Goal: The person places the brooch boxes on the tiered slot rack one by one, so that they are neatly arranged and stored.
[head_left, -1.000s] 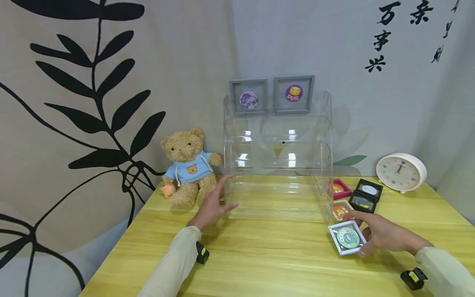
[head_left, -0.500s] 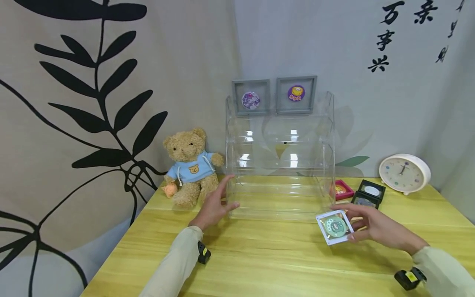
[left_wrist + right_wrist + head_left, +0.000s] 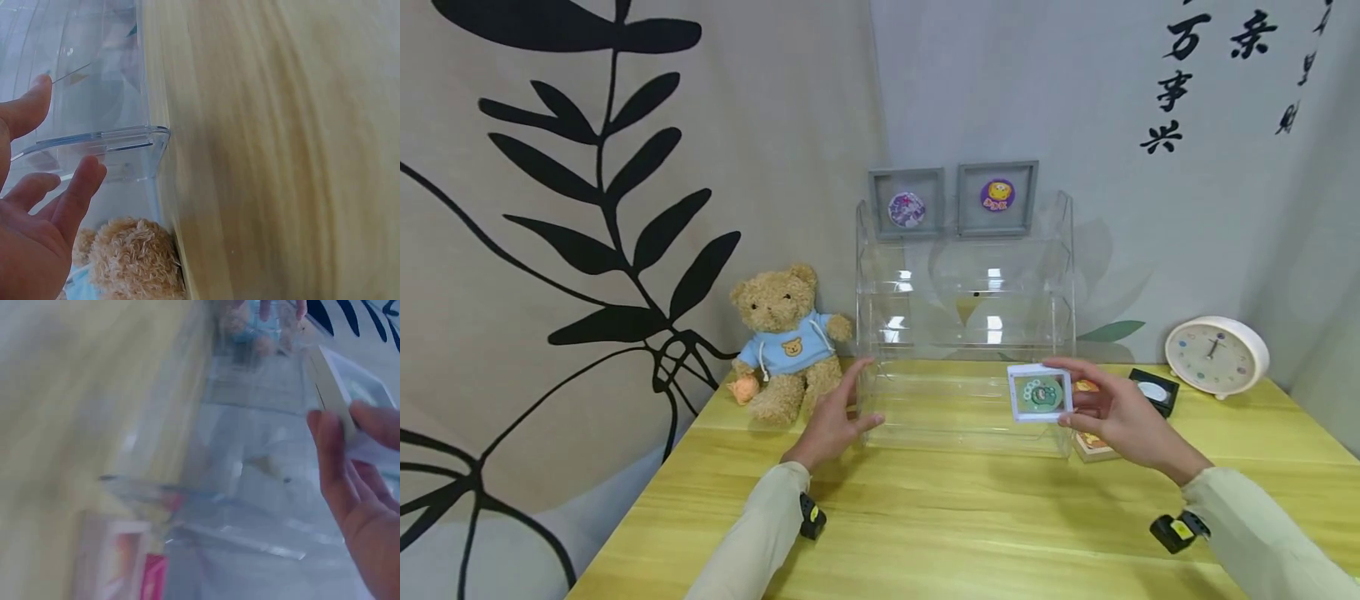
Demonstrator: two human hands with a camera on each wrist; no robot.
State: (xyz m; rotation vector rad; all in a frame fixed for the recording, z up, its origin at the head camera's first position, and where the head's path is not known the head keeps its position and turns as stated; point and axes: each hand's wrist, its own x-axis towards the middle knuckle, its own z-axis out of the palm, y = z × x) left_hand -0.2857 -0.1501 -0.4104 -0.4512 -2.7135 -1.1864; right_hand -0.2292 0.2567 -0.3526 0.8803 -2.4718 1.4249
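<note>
My right hand (image 3: 1123, 421) pinches a white square display frame (image 3: 1013, 400) holding a round green badge, before the lower right part of a clear acrylic tiered rack (image 3: 947, 437). In the right wrist view, thumb and fingers grip the edge of this white frame (image 3: 331, 381), which stands tilted. My left hand (image 3: 831, 425) is at the rack's left side, thumb and forefinger spread. From the left wrist view, the thumb lies on one side of the rack's clear side panel (image 3: 94, 139) and the relaxed fingers on the other.
Two grey framed badges (image 3: 906, 233) (image 3: 997, 233) stand on the rack's top tier. A teddy bear (image 3: 786, 350) sits to its left. An orange-pictured frame (image 3: 1093, 450), a black case (image 3: 1156, 392) and a white clock (image 3: 1213, 357) are on the right of the wooden table (image 3: 925, 533).
My right hand has carried the white frame up and to the left, from above the table to before the rack, turning it more upright. The left hand has stayed at the rack's side.
</note>
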